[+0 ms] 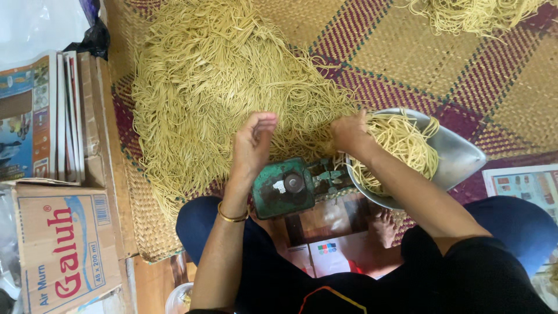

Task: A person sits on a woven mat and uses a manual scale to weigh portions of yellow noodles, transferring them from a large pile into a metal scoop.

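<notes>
A big heap of thin yellow noodles (215, 81) lies on a woven mat (407, 64). My left hand (253, 142) hovers over the heap's near edge, fingers curled together, a few strands at its fingertips. My right hand (349, 132) rests on noodles at the rim of a metal scale pan (459, 157), which holds a mound of noodles (401, 145). The pan sits on a worn green balance scale (288, 186) between my knees. A gold bangle (232, 216) circles my left wrist.
A second noodle pile (471, 14) lies at the mat's far right corner. A cardboard box (64, 244) and stacked printed booklets (40, 116) stand at the left. Printed paper (526, 183) lies at the right, more under the scale.
</notes>
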